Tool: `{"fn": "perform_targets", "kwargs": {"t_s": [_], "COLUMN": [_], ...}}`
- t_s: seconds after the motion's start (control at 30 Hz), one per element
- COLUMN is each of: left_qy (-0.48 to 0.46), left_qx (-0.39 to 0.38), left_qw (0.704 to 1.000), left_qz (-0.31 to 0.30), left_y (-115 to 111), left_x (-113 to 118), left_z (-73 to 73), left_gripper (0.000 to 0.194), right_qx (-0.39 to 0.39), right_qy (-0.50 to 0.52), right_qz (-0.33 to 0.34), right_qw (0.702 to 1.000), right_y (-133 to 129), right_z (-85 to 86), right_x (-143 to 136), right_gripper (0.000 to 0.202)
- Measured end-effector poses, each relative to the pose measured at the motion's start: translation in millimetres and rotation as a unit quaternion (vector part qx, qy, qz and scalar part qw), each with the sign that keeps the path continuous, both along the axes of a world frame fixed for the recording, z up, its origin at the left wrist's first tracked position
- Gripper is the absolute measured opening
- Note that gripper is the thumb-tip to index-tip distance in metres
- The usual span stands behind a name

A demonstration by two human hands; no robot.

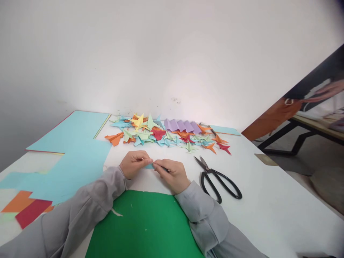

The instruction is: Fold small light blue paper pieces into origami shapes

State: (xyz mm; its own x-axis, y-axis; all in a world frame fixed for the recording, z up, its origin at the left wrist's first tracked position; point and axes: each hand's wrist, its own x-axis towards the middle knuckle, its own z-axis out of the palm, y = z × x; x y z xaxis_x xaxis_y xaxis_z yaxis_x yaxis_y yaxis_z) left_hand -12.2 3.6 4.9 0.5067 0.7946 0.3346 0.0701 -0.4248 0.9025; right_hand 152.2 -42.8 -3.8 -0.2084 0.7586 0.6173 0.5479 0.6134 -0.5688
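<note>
I have the left hand (135, 165) and right hand (173, 175) pinching 1 small light-blue paper piece (148, 166), mostly hidden by their fingers, just beyond the green sheet's (145, 222) far edge. Right of the scissors (208, 170), bare white tabletop (268, 200) runs to its edge; the wall (172, 64) bounds the far side.

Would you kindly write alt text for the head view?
A person's left hand and right hand hold a small blue paper over a white table, with colourful folded paper shapes beyond, open scissors to the right and a green sheet nearest.
</note>
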Motion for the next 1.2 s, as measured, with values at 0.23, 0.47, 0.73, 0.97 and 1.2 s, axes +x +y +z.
{"fn": "perform_targets", "kwargs": {"t_s": [0.23,0.47,0.73,0.97,1.2], "left_qy": [-0.003,-0.055,-0.02,-0.012,-0.011], "left_qx": [-0.078,-0.033,0.019,-0.134,-0.19], "left_qw": [0.997,0.998,0.999,0.99,0.981], "left_qz": [-0.009,-0.011,0.027,0.03,0.041], "left_y": [-2.6,-1.0,-2.9,-1.4,-2.8], "left_x": [1.5,2.3,3.7,3.0,1.9], "left_z": [1.8,-5.5,-1.6,-6.5,-4.1], "left_gripper": [0.036,0.019,0.02,0.03,0.036], "right_qx": [-0.014,-0.01,-0.026,-0.196,-0.351], "right_qy": [0.0,0.008,0.018,0.146,0.256], "right_qz": [-0.008,0.001,-0.002,0.03,0.098], "right_qw": [1.0,1.0,0.999,0.969,0.896], "right_y": [-0.2,1.1,-0.1,2.6,7.2], "right_z": [0.4,-1.8,0.4,-3.8,-6.2], "right_x": [0.7,1.3,1.4,0.8,5.8], "right_gripper": [0.018,0.018,0.02,0.021,0.019]}}
